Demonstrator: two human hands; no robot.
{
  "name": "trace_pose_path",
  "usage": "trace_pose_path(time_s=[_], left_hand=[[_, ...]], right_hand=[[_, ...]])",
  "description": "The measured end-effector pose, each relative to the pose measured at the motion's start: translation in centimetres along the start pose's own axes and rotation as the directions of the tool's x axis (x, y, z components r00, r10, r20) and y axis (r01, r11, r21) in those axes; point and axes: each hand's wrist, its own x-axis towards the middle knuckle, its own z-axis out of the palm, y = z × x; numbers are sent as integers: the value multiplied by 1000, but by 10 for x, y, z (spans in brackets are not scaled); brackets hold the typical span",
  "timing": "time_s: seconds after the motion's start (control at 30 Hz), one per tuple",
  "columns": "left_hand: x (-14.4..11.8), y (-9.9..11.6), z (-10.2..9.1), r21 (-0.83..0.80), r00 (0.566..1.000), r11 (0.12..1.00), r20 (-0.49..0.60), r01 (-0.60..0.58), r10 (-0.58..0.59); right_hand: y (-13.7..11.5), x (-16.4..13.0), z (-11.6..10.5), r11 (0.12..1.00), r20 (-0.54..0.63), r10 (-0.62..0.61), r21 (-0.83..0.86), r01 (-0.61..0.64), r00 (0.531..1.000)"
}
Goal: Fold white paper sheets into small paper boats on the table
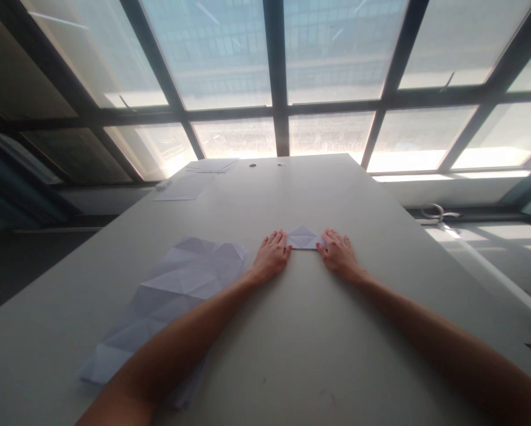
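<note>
A small piece of folded white paper [303,238] lies flat on the white table [301,331], its peak pointing away from me and its straight edge toward me. My left hand [272,253] rests palm down on its left corner, fingers stretched forward. On the opposite corner lies my right hand [337,251], also flat with fingers extended. Both thumbs are near the straight lower edge. The paper's two side corners are partly hidden under my fingers. Left of my left hand, a large creased sheet of paper [189,269] spreads over the table, partly covered by my left forearm.
More white sheets [185,183] lie at the table's far left corner. Two small round holes, one a dark grommet [253,165], sit near the far edge. Large windows [327,53] rise beyond the table. A whitish ring-shaped object [433,212] is off to the right.
</note>
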Motion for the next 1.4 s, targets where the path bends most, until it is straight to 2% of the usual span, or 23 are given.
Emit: trace_pose_path(time_s=[0.33, 0.63, 0.87, 1.17, 1.4], left_hand=[[2, 0, -13, -168, 986, 982, -151, -90, 65], [3, -2, -10, -172, 986, 984, -168, -36, 7], [4, -3, -13, -246, 983, 966, -179, -77, 33], [2, 0, -10, -82, 989, 992, -119, -97, 87], [1, 2, -13, -93, 989, 993, -132, -78, 66]], right_hand=[[4, 0, 2, 997, -11, -45, 63, 46, 999], [3, 0, 2, 995, -12, -33, 96, 34, 999], [3, 0, 1, 992, -32, -43, 116, 46, 999], [4, 1, 2, 996, -70, -47, 76, 52, 996], [4, 1, -2, 990, -131, -90, 101, 103, 987]])
